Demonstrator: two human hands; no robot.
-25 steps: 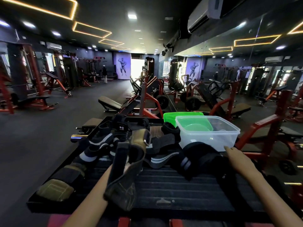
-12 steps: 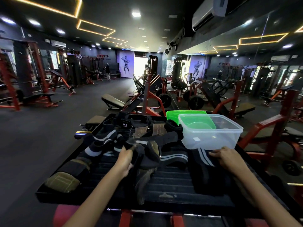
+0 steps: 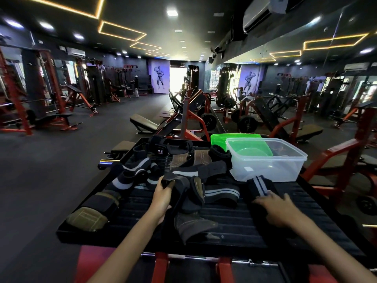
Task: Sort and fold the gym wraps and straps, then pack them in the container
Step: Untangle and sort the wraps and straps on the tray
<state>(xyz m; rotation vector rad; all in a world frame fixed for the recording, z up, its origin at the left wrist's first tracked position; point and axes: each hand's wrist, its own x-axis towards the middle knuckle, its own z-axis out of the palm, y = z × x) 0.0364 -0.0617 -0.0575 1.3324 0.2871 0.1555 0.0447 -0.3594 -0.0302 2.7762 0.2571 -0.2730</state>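
A dark strap (image 3: 175, 181) is gripped at its upper end by the left hand (image 3: 163, 196), the fingers curled round it; the rest of the strap hangs down over a leather pad (image 3: 193, 224) lying on the black ribbed platform (image 3: 234, 227). The right hand (image 3: 274, 207) is laid on a black wrap with pale stripes (image 3: 260, 183), fingers spread and pressed flat on the cloth, which lies on the platform just in front of the clear container (image 3: 267, 160). A green lid (image 3: 228, 137) is seen behind the container. Left of the container, a pile of wraps (image 3: 146, 170) is heaped across the far half of the platform. An olive pad (image 3: 87, 219) rests at the near left corner. Gym machines (image 3: 193, 117) stand beyond on the dark floor.
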